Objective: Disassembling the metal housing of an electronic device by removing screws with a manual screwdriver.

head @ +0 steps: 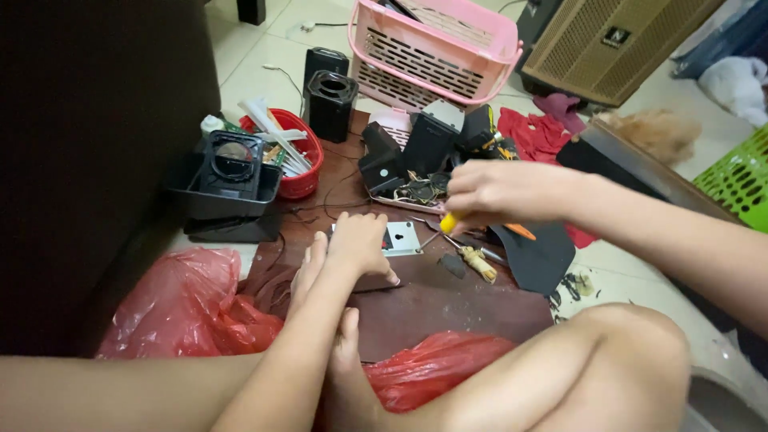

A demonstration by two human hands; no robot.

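**Two hands at a small plate on a cluttered board**

The left hand (356, 244) lies flat, palm down, fingers loosely spread, pressing on a small light-grey square plate (401, 238) near the middle of the brown board (448, 308). It closes around nothing; the fingertips rest on the board and the plate's near edge. The plate pokes out at about 2 o'clock from the hand.

The right hand (500, 192) is curled closed around the yellow handle of a screwdriver (450, 223); only the yellow butt shows below the fingers, and a thin metal shaft runs down toward the plate at about 8 o'clock. Whether the tip touches the plate cannot be told.

Just beside the right hand, at 5 o'clock, lies a worn wooden-handled tool (478, 263). At 4 o'clock from it sits a dark flat sheet (540, 256) with an orange-handled tool (520, 231) on it.

At 12 o'clock from the plate stands a pile of black speaker boxes (420, 148), with a pink basket (436, 48) beyond. At 10 o'clock are a red bowl (300, 164) of odds and ends and a black speaker housing (232, 172). Red plastic bags (188, 304) lie at 8 o'clock.
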